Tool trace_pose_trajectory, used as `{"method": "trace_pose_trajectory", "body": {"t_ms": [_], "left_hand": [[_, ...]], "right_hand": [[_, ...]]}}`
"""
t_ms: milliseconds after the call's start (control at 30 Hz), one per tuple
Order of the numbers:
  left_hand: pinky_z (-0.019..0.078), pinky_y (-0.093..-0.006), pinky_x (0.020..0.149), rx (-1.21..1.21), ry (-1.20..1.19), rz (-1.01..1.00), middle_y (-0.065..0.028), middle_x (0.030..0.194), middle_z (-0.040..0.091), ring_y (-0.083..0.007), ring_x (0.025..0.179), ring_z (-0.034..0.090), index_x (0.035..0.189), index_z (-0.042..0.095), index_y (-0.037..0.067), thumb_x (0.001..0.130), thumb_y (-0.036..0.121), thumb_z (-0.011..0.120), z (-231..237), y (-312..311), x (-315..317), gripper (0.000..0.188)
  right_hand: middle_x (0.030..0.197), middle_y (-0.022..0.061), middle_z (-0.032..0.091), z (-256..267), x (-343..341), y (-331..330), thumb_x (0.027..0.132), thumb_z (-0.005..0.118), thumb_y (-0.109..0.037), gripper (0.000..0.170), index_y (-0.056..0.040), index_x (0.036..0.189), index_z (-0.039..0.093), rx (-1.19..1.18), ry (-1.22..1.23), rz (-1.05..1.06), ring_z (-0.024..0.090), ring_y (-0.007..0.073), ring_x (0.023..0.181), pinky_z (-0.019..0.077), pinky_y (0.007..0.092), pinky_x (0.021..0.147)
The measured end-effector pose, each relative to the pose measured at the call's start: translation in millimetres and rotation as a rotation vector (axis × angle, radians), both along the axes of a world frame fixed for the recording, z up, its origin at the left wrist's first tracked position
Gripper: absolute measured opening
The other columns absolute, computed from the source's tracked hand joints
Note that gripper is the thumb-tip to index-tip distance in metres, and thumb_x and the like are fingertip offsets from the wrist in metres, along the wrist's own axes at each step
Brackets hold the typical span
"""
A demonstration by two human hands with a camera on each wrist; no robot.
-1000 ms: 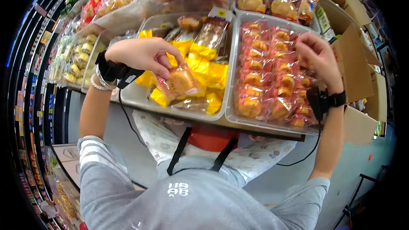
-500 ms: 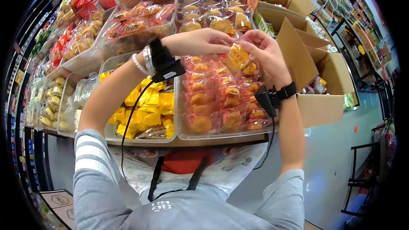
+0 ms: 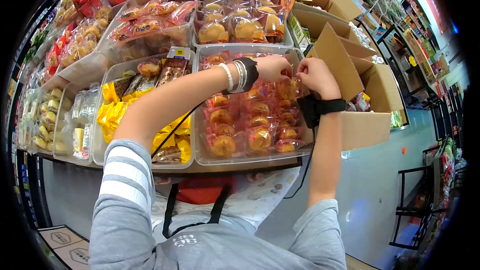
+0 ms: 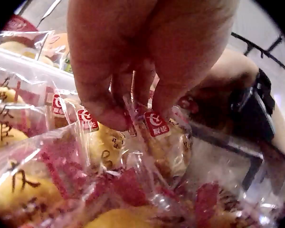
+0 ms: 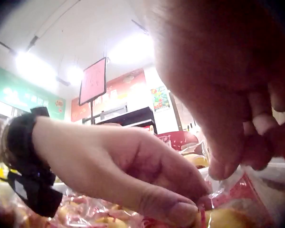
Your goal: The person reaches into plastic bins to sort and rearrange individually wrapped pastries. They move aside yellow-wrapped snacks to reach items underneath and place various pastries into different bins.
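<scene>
A clear-wrapped round pastry point(image 3: 289, 90) with red print sits in the right-hand column of the plastic tub point(image 3: 240, 160). My left hand point(image 3: 272, 68) reaches across the tub and pinches the wrapper between thumb and fingers, as the left wrist view shows beside a red label point(image 4: 156, 124). Opposite it, my right hand point(image 3: 320, 77) bends over the tub's right rim, thumb and fingertips pinching the wrapper's clear edge point(image 5: 235, 178). Similar wrapped pastries point(image 3: 222, 145) stand in columns around and below both hands.
Left of this tub stands another with yellow packets point(image 3: 112, 115) and brown snacks. More pastry tubs point(image 3: 212, 32) rise behind. Open cardboard boxes point(image 3: 367, 125) sit close by my right forearm. A counter edge point(image 3: 240, 168) runs along the front.
My left hand has carried a wrapped pastry from the yellow-packet tub rightward over the pastry tub. My right hand met it there, and both have lowered it into the right column.
</scene>
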State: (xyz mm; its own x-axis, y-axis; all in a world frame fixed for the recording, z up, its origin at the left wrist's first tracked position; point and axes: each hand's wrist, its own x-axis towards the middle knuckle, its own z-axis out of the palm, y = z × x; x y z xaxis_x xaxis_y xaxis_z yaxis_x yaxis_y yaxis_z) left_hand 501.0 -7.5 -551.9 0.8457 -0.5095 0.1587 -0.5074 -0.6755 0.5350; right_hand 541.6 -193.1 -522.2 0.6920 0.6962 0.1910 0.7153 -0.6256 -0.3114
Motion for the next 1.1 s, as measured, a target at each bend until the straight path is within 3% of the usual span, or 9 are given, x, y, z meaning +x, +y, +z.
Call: {"method": "trace_pose_trajectory", "body": {"t_ms": [133, 200, 467, 533, 667, 733, 800, 867, 1100], "left_hand": [[0.0497, -0.0393, 0.071, 0.116, 0.024, 0.015, -0.0196, 0.086, 0.065, -0.0345, 0.08, 0.062, 0.094, 0.063, -0.001, 0.081, 0.025, 0.066, -7, -4, -3, 0.029], [0.0495, -0.0412, 0.072, 0.238, -0.065, 0.069, -0.0212, 0.083, 0.063, -0.0364, 0.079, 0.062, 0.089, 0.062, -0.003, 0.074, 0.024, 0.07, -9, -1, -5, 0.031], [0.0486, -0.0429, 0.079, 0.312, -0.056, 0.128, -0.0209, 0.091, 0.061, -0.0373, 0.09, 0.06, 0.088, 0.06, -0.004, 0.069, 0.025, 0.074, -6, 0, -5, 0.037], [0.0489, -0.0429, 0.079, 0.337, -0.046, 0.155, -0.0201, 0.093, 0.062, -0.0363, 0.092, 0.06, 0.095, 0.06, -0.003, 0.074, 0.028, 0.072, 7, 3, -15, 0.039], [0.0482, -0.0436, 0.08, 0.242, -0.241, 0.216, -0.019, 0.095, 0.062, -0.0341, 0.09, 0.061, 0.104, 0.058, 0.0, 0.085, 0.028, 0.061, 45, 23, -53, 0.034], [0.0478, -0.0393, 0.071, 0.013, -0.282, 0.127, -0.018, 0.09, 0.062, -0.032, 0.082, 0.061, 0.102, 0.057, 0.0, 0.087, 0.022, 0.06, 67, 46, -85, 0.027], [0.0462, -0.0345, 0.06, -0.034, -0.308, 0.162, -0.0127, 0.072, 0.061, -0.0284, 0.066, 0.06, 0.093, 0.057, 0.001, 0.089, 0.019, 0.058, 91, 67, -127, 0.018], [0.044, -0.0388, 0.056, 0.123, -0.405, 0.317, -0.0137, 0.066, 0.058, -0.0327, 0.061, 0.058, 0.085, 0.059, 0.005, 0.088, 0.022, 0.06, 101, 92, -164, 0.017], [0.0461, -0.0458, 0.063, 0.392, -0.203, 0.512, -0.0188, 0.069, 0.06, -0.0366, 0.068, 0.059, 0.08, 0.06, 0.005, 0.088, 0.031, 0.058, 44, 205, -231, 0.027]], "right_hand": [[0.064, 0.0107, 0.06, -15, 2, 9, 0.073, 0.066, -0.004, 0.011, 0.0027, 0.081, 0.062, -0.022, -0.032, 0.017, 0.063, 0.0177, 0.063, 0.0492, 0.0322, 0.055], [0.072, 0.0181, 0.064, -9, -6, 16, 0.072, 0.066, -0.008, 0.01, 0.0012, 0.076, 0.064, 0.08, 0.418, -0.1, 0.065, 0.029, 0.069, 0.0508, 0.0388, 0.064], [0.072, 0.0206, 0.064, -20, 2, 16, 0.07, 0.065, -0.01, 0.017, 0.004, 0.079, 0.065, -0.261, 0.365, 0.012, 0.065, 0.0307, 0.068, 0.0493, 0.0392, 0.064], [0.063, 0.0103, 0.062, -20, 3, 16, 0.077, 0.064, -0.013, 0.021, 0.0071, 0.08, 0.063, -0.291, 0.372, 0.007, 0.059, 0.0183, 0.057, 0.046, 0.0358, 0.053], [0.062, 0.0092, 0.061, -18, 2, 17, 0.078, 0.063, -0.014, 0.021, 0.0063, 0.081, 0.063, -0.356, 0.311, 0.11, 0.056, 0.0164, 0.054, 0.0454, 0.0341, 0.052], [0.065, 0.017, 0.062, -6, -15, 27, 0.075, 0.062, -0.015, 0.019, 0.0043, 0.076, 0.063, -0.095, 0.573, 0.191, 0.059, 0.0232, 0.058, 0.046, 0.0358, 0.057], [0.059, 0.0113, 0.059, -22, -14, 32, 0.077, 0.061, -0.014, 0.019, 0.0044, 0.073, 0.061, -0.029, 0.425, 0.251, 0.055, 0.0165, 0.054, 0.0437, 0.0332, 0.053], [0.058, 0.0077, 0.058, -28, -8, 32, 0.077, 0.059, -0.013, 0.018, 0.0038, 0.071, 0.059, -0.039, 0.679, 0.219, 0.054, 0.0138, 0.054, 0.0424, 0.0322, 0.051], [0.066, 0.016, 0.059, -24, -15, 42, 0.078, 0.058, -0.015, 0.022, 0.0064, 0.082, 0.059, 0.122, 0.238, 0.184, 0.056, 0.0204, 0.058, 0.0443, 0.0338, 0.057]]}}
